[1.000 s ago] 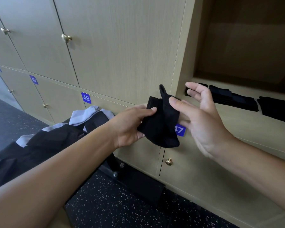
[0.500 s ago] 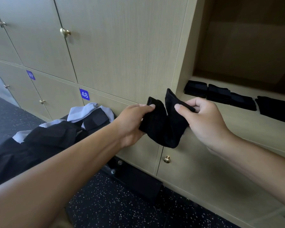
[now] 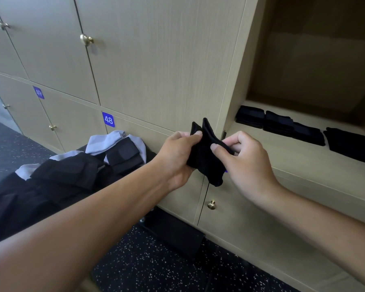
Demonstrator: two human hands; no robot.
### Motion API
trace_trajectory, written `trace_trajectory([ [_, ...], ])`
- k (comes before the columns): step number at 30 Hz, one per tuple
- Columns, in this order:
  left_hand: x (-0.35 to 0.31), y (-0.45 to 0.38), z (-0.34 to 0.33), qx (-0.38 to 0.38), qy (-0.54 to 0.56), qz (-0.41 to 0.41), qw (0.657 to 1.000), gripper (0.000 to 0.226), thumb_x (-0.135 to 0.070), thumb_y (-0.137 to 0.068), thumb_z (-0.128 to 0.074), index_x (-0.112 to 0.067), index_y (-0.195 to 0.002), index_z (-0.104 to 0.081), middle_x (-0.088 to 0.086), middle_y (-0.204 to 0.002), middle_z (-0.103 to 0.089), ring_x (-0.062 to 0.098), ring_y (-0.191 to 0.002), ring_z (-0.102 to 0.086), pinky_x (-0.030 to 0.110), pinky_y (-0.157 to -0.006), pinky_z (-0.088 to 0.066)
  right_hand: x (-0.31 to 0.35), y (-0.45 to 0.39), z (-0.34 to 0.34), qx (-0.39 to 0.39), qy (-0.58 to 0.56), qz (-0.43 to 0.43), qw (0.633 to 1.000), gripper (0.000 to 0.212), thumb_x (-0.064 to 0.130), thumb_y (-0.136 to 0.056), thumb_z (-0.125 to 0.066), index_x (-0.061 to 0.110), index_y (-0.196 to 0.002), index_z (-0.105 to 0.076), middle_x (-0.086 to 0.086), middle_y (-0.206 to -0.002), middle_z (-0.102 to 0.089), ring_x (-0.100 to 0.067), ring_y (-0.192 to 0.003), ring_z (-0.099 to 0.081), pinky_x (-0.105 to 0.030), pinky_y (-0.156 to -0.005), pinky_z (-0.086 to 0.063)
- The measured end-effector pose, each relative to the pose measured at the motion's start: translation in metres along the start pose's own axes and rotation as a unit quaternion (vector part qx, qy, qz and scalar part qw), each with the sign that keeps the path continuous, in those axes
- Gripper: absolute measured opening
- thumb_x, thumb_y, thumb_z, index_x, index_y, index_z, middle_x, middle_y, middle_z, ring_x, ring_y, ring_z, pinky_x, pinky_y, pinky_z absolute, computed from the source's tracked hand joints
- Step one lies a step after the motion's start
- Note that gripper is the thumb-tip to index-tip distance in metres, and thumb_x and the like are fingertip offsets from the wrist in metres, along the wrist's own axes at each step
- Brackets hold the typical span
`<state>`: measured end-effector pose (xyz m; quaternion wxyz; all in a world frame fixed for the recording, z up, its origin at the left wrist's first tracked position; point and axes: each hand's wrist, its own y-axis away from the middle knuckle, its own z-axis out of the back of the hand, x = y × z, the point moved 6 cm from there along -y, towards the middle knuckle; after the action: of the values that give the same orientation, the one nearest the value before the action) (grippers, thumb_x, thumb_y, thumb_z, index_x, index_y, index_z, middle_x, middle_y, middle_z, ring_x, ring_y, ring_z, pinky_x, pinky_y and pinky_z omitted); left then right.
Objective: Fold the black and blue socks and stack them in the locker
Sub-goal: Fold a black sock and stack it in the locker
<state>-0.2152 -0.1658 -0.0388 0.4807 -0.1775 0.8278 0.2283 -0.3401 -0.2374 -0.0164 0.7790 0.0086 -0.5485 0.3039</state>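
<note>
A black sock (image 3: 204, 159) hangs folded between both hands in front of the locker doors. My left hand (image 3: 177, 157) pinches its left edge with thumb and fingers. My right hand (image 3: 247, 163) pinches the right edge, fingers curled. The sock's two ends stick up between the hands. To the right is the open locker (image 3: 299, 165), with several folded dark socks in a row on its shelf: one stack (image 3: 250, 116) at the left, more (image 3: 293, 129) beside it, and a flat black one (image 3: 350, 144) at the right.
A black and grey bag (image 3: 72, 171) with dark clothing lies on a low bench at the left. Shut locker doors with brass knobs (image 3: 211, 205) and blue number tags (image 3: 108, 119) fill the wall. Below is dark speckled floor (image 3: 156, 266).
My right hand went from spread open to pinching the sock's right edge. Both hands have drawn the sock into a tighter fold. The view has shifted slightly.
</note>
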Motion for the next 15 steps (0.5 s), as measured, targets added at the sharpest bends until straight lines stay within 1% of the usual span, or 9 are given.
trace_trajectory([
  [1,0.0,0.001,-0.003,0.01,0.002,0.001,1.0,0.011,-0.018,-0.105,-0.055,-0.008,-0.101,-0.057,0.005,-0.074,-0.07,0.014,-0.062,-0.069,0.025,-0.058,-0.058,0.0,0.0,-0.001,0.002,-0.004,-0.002,1.0,0.013,0.023,-0.09,-0.072,0.018,-0.085,-0.062,0.003,-0.082,-0.074,-0.009,-0.077,-0.07,-0.026,-0.069,-0.054],
  [3,-0.001,0.002,-0.006,0.025,0.006,0.001,1.0,0.023,-0.024,-0.105,-0.054,-0.005,-0.104,-0.067,0.008,-0.085,-0.069,0.016,-0.07,-0.069,0.026,-0.064,-0.059,0.001,0.0,-0.003,0.011,-0.02,-0.005,1.0,0.012,0.024,-0.09,-0.074,0.018,-0.088,-0.064,0.005,-0.083,-0.075,-0.005,-0.078,-0.071,-0.021,-0.07,-0.054],
  [5,-0.002,0.003,-0.007,0.028,0.004,-0.003,1.0,0.03,-0.029,-0.105,-0.054,-0.01,-0.093,-0.074,0.004,-0.084,-0.071,0.015,-0.072,-0.068,0.028,-0.073,-0.055,0.003,0.002,-0.004,0.021,-0.039,-0.006,0.999,0.012,0.028,-0.091,-0.073,0.018,-0.092,-0.067,0.006,-0.086,-0.076,-0.002,-0.082,-0.071,-0.019,-0.074,-0.054],
  [7,-0.003,0.003,-0.007,0.03,-0.003,-0.012,0.999,0.031,-0.031,-0.103,-0.056,-0.012,-0.087,-0.075,-0.001,-0.076,-0.071,0.012,-0.07,-0.068,0.027,-0.075,-0.054,0.006,0.003,-0.005,0.034,-0.042,-0.001,0.999,0.018,0.037,-0.094,-0.068,0.019,-0.094,-0.072,0.007,-0.088,-0.076,-0.005,-0.088,-0.071,-0.029,-0.085,-0.056],
  [9,-0.004,0.002,-0.006,0.032,-0.015,-0.023,0.999,0.029,-0.032,-0.102,-0.059,-0.01,-0.092,-0.075,0.0,-0.076,-0.069,0.015,-0.076,-0.068,0.028,-0.077,-0.053,0.006,0.004,-0.007,0.059,-0.043,-0.001,0.997,0.033,0.049,-0.096,-0.059,0.021,-0.094,-0.075,0.005,-0.089,-0.077,-0.011,-0.092,-0.072,-0.043,-0.091,-0.055],
  [11,-0.005,0.001,-0.006,0.033,-0.028,-0.031,0.999,0.035,-0.034,-0.102,-0.058,-0.014,-0.081,-0.079,0.0,-0.075,-0.07,0.014,-0.075,-0.069,0.03,-0.079,-0.053,0.005,0.004,-0.008,0.075,-0.061,-0.018,0.995,0.049,0.061,-0.092,-0.054,0.018,-0.093,-0.076,-0.003,-0.09,-0.076,-0.021,-0.093,-0.072,-0.051,-0.093,-0.054],
  [13,-0.006,0.001,-0.007,0.036,-0.039,-0.039,0.998,0.048,-0.037,-0.104,-0.053,-0.017,-0.069,-0.079,0.001,-0.077,-0.073,0.014,-0.074,-0.07,0.031,-0.083,-0.053,0.0,0.001,-0.004,0.071,-0.093,-0.055,0.992,0.057,0.065,-0.087,-0.057,0.012,-0.091,-0.076,-0.016,-0.094,-0.074,-0.033,-0.096,-0.071,-0.055,-0.093,-0.054],
  [14,-0.006,0.001,-0.008,0.041,-0.045,-0.042,0.997,0.05,-0.04,-0.105,-0.05,-0.017,-0.072,-0.08,0.002,-0.082,-0.075,0.015,-0.078,-0.071,0.032,-0.086,-0.053,-0.003,-0.001,-0.002,0.068,-0.116,-0.076,0.988,0.056,0.063,-0.088,-0.06,0.01,-0.093,-0.076,-0.019,-0.097,-0.074,-0.034,-0.098,-0.071,-0.055,-0.095,-0.054],
  [15,-0.004,0.0,-0.01,0.051,-0.055,-0.043,0.996,0.052,-0.044,-0.106,-0.045,-0.016,-0.081,-0.08,0.002,-0.089,-0.077,0.015,-0.085,-0.072,0.033,-0.09,-0.053,-0.006,-0.003,0.0,0.062,-0.142,-0.099,0.983,0.055,0.061,-0.087,-0.065,0.008,-0.098,-0.075,-0.018,-0.098,-0.075,-0.031,-0.099,-0.072,-0.053,-0.097,-0.055],
])
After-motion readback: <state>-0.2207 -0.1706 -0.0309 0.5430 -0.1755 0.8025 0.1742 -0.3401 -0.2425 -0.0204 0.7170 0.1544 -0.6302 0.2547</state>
